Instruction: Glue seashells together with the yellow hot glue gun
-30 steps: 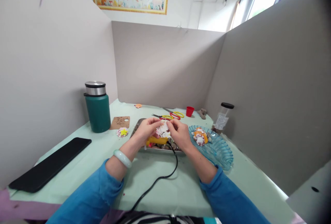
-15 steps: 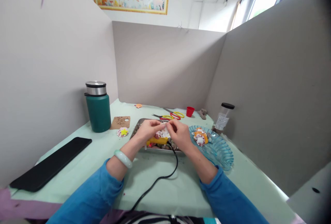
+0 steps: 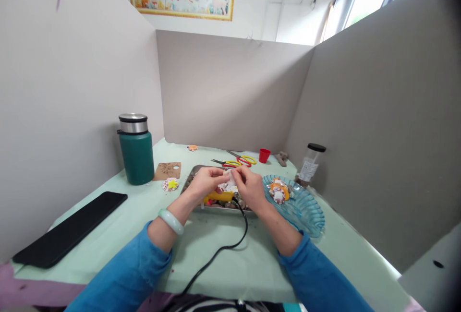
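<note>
Both hands meet above the metal tray. The left hand and right hand pinch a small white piece between their closed fingertips. A yellow glue gun lies just beneath.

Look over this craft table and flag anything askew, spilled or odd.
Nothing is spilled or damaged. The one untidy point: the black cord of the yellow glue gun in the metal tray trails over the table's front edge. Both the left hand and right hand pinch a small white piece over the tray.
</note>
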Action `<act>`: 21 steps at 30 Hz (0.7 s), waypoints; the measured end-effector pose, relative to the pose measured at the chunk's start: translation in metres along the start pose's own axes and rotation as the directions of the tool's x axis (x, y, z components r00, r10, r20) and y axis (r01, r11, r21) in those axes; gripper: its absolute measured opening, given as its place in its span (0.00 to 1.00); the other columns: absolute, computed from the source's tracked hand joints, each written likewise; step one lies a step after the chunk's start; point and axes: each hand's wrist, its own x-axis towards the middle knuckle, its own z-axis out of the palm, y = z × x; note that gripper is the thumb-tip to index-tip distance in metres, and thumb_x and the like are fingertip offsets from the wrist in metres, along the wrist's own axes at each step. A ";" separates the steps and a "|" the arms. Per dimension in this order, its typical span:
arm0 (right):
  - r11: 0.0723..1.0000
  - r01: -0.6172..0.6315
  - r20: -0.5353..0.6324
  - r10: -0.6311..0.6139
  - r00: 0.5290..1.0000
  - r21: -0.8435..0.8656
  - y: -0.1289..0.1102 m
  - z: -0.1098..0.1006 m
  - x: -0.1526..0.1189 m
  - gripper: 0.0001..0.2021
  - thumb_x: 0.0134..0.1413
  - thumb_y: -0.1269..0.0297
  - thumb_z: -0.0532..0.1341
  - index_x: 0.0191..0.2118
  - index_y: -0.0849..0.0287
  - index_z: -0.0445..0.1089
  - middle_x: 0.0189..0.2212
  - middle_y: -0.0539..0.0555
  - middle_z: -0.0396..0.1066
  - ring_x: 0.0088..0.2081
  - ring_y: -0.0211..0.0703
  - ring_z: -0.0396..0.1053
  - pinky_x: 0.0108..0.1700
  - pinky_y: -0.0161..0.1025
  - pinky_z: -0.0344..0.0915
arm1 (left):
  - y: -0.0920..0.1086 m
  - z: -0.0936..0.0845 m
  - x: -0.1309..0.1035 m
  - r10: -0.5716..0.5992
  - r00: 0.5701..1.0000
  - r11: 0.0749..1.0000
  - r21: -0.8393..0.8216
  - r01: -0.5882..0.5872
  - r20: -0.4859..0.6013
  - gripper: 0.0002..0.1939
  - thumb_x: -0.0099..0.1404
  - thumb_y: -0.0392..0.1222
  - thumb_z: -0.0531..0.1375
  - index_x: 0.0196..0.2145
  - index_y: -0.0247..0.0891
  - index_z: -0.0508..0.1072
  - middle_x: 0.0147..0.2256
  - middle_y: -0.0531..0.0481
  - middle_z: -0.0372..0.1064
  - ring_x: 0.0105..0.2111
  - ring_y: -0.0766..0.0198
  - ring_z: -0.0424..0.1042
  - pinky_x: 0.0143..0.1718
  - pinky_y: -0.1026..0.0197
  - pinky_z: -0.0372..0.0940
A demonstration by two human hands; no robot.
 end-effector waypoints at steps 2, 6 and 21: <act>1.000 -0.011 -0.014 0.011 1.000 0.011 0.001 0.000 0.000 0.13 0.61 0.57 0.53 0.31 0.58 0.68 0.21 0.48 0.67 0.22 0.35 0.60 0.27 0.32 0.54 | 0.001 0.001 -0.001 0.005 1.000 1.000 -0.006 -0.005 0.019 0.20 0.47 0.51 0.68 0.32 0.33 0.75 0.22 0.55 0.64 0.17 0.74 0.59 0.21 0.66 0.63; 1.000 -0.007 -0.018 0.007 1.000 0.018 -0.001 0.001 -0.001 0.13 0.60 0.57 0.54 0.31 0.58 0.68 0.21 0.48 0.67 0.22 0.35 0.61 0.27 0.32 0.55 | 0.003 0.000 -0.003 -0.001 1.000 1.000 -0.017 0.002 0.007 0.18 0.49 0.51 0.67 0.30 0.34 0.73 0.16 0.59 0.59 0.15 0.74 0.58 0.20 0.67 0.63; 0.997 -0.020 -0.046 0.024 0.999 0.073 -0.001 0.001 0.000 0.12 0.60 0.58 0.54 0.30 0.58 0.68 0.19 0.47 0.65 0.21 0.34 0.59 0.26 0.32 0.55 | 0.004 -0.001 -0.004 0.020 0.997 1.000 -0.013 -0.019 0.072 0.20 0.49 0.53 0.66 0.34 0.33 0.74 0.15 0.59 0.58 0.14 0.75 0.55 0.21 0.66 0.62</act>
